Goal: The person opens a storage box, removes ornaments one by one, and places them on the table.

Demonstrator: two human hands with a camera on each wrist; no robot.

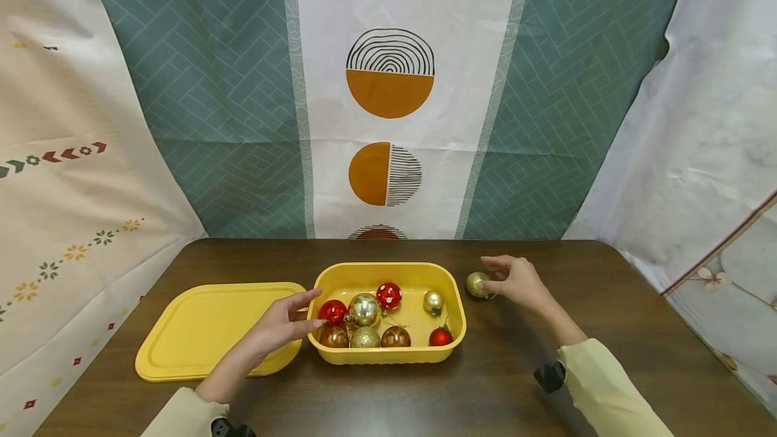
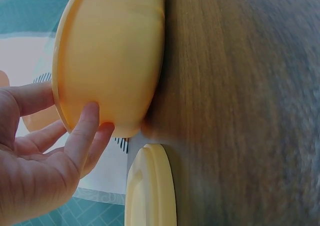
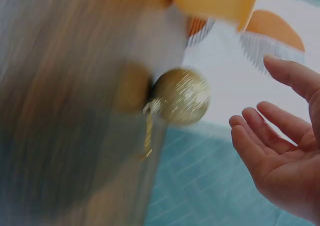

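My left hand [image 1: 282, 322] grips the left end of a yellow plastic box [image 1: 388, 356], its thumb and a finger over the rim. Two other fingers [image 2: 86, 128] lie against the outside wall in the left wrist view. Inside the box are several Christmas baubles, among them a shiny gold one [image 1: 364, 309], a red one with white dots [image 1: 388, 296] and a plain red one [image 1: 440, 336]. Just right of the box, a glittery gold bauble [image 3: 182, 96] with a gold string loop rests on the table. Beside it is my right hand [image 1: 519, 282], fingers spread loosely and apart from the bauble in the right wrist view.
A yellow lid [image 1: 200, 329] lies flat on the brown wooden table [image 1: 388, 396], left of the box and partly under my left forearm. Patterned cloth [image 1: 243, 86] hangs behind the table's back edge and along both sides.
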